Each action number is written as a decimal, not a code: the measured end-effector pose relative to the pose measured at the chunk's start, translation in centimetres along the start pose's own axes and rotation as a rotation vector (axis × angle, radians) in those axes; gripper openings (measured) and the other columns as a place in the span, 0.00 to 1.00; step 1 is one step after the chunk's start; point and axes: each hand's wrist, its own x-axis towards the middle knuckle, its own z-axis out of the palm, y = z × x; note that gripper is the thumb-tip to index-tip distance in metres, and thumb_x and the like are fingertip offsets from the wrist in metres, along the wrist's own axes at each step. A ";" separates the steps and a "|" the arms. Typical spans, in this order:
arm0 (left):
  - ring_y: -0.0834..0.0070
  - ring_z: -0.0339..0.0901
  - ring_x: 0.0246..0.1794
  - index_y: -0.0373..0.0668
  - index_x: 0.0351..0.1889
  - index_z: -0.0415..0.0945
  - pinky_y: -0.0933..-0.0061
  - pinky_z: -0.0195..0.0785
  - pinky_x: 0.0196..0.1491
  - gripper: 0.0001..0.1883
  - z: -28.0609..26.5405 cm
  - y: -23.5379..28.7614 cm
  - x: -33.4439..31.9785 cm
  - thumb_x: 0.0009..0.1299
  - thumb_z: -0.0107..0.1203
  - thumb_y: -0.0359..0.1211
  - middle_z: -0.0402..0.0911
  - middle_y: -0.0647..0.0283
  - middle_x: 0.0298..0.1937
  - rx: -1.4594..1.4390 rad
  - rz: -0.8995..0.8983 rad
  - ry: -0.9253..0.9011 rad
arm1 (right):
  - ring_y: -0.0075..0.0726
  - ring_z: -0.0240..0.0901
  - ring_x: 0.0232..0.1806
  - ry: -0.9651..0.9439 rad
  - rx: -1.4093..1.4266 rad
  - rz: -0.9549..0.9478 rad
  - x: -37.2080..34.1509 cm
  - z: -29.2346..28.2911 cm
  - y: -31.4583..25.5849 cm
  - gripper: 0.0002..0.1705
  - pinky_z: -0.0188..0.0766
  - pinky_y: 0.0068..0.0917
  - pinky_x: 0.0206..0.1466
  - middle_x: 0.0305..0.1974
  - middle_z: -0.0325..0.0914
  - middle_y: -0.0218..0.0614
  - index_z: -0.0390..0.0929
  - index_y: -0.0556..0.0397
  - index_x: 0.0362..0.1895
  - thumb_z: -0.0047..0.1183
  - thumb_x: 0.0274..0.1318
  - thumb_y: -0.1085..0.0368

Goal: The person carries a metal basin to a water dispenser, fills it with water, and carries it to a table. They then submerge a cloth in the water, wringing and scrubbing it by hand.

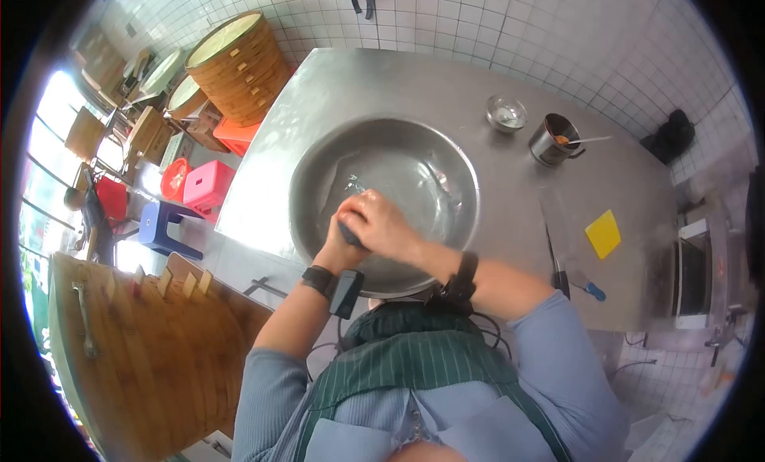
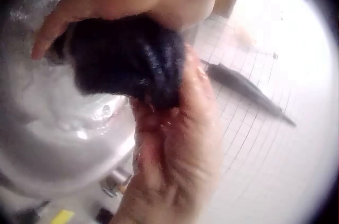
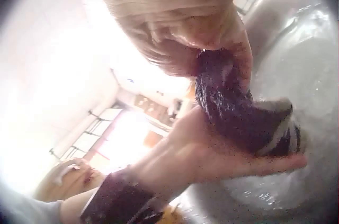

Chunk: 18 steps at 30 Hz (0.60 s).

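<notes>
Both hands are together over the near left part of a wide steel basin holding clear water. Between them is a wet, dark cloth, bunched into a thick roll, with pale stripes at one end. My left hand grips it from below in the right wrist view, its fingers stretched along the cloth. My right hand closes round the other end, beside the left. From above, only a small dark piece of the cloth shows; the hands hide the rest.
On the steel table stand a glass bowl and a metal cup with a spoon. To the right lie a long knife, a yellow scraper and a blue-handled tool. Bamboo steamers are stacked at the left.
</notes>
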 end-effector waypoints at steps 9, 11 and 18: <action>0.69 0.77 0.39 0.32 0.44 0.69 0.62 0.74 0.40 0.11 1.7 -0.8 2.6 0.71 0.40 0.29 0.76 0.57 0.40 -1.034 -0.602 0.340 | 0.58 0.72 0.38 0.042 -0.271 0.171 1.2 0.4 4.3 0.19 0.69 0.47 0.40 0.35 0.75 0.51 0.78 0.52 0.32 0.44 0.60 0.51; 0.68 0.78 0.38 0.32 0.45 0.69 0.62 0.74 0.40 0.12 1.6 -0.9 2.5 0.72 0.40 0.31 0.77 0.57 0.40 -0.865 -0.610 0.263 | 0.58 0.72 0.38 -0.003 -0.301 0.209 1.4 -0.2 6.1 0.19 0.69 0.47 0.39 0.34 0.76 0.51 0.78 0.52 0.32 0.43 0.60 0.50; 0.63 0.77 0.41 0.27 0.50 0.65 0.61 0.76 0.41 0.19 0.7 2.5 2.0 0.71 0.46 0.36 0.75 0.51 0.43 -0.588 -0.642 0.227 | 0.59 0.72 0.40 -0.088 -0.550 0.244 1.3 -4.3 9.1 0.18 0.68 0.48 0.43 0.36 0.75 0.55 0.77 0.54 0.34 0.44 0.60 0.53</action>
